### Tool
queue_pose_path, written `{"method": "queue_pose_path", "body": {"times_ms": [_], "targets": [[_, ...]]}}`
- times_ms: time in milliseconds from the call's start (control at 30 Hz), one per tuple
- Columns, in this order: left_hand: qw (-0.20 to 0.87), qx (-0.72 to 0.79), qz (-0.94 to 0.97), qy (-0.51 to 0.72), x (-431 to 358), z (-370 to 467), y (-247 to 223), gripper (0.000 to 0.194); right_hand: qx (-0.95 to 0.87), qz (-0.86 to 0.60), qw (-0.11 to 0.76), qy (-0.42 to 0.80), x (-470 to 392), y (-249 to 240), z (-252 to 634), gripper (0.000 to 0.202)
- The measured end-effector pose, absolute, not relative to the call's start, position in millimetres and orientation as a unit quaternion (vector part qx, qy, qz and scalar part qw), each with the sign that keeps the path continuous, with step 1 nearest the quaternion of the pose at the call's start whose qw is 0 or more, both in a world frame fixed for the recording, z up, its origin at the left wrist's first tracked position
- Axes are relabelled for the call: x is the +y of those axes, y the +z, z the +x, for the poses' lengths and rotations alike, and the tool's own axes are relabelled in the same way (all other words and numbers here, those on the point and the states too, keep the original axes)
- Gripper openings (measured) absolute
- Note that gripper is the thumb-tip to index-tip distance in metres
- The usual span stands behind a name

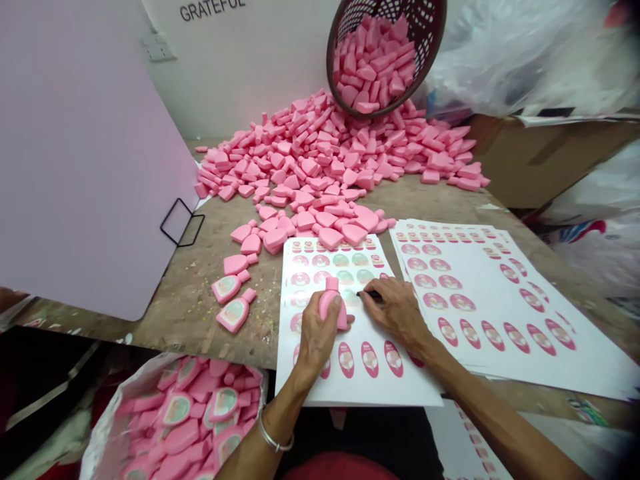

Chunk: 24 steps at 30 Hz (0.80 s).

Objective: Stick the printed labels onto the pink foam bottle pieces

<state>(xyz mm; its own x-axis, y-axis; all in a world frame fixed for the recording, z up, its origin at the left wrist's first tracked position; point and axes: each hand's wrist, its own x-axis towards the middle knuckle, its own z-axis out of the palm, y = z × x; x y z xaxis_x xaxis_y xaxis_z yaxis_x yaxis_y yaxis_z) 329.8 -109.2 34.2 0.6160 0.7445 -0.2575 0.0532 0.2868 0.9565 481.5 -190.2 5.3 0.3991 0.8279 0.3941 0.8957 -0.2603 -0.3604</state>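
Bottle (327, 300), held in the left grip (319, 330), pointed neck-first to the table's (200, 287) far edge; right of it, the right grip (397, 308) pinched a tool (370, 294).

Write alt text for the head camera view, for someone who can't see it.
A person's left hand holds a pink bottle-shaped piece over a sheet of printed labels, while the right hand grips a small dark object. Behind lies a heap of pink pieces, with more in a tipped basket; a bag below holds others, some labelled.
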Motion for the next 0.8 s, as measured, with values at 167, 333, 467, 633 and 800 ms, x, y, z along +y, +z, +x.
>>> {"method": "queue_pose_path", "body": {"times_ms": [167, 333, 467, 633, 800], "targets": [[0.708, 0.367, 0.556, 0.234, -108.7, 329.7, 32.7, 0.039, -0.534, -0.788, 0.297, -0.07, -190.2, 6.4, 481.0, 0.014], [0.706, 0.367, 0.559, 0.234, -108.1, 329.3, 30.7, 0.038, -0.54, -0.789, 0.287, -0.059, -190.5, 5.3, 480.6, 0.013], [0.705, 0.371, 0.558, 0.233, -108.5, 328.9, 31.4, 0.041, -0.544, -0.781, 0.306, -0.022, -190.9, 5.2, 480.9, 0.013], [0.697, 0.367, 0.573, 0.227, -108.5, 327.9, 32.7, 0.039, -0.53, -0.796, 0.279, -0.084, -191.1, 4.4, 479.5, 0.016], [0.698, 0.371, 0.57, 0.225, -108.3, 328.2, 32.4, 0.04, -0.539, -0.785, 0.298, -0.066, -190.9, 1.5, 480.9, 0.014]]}}
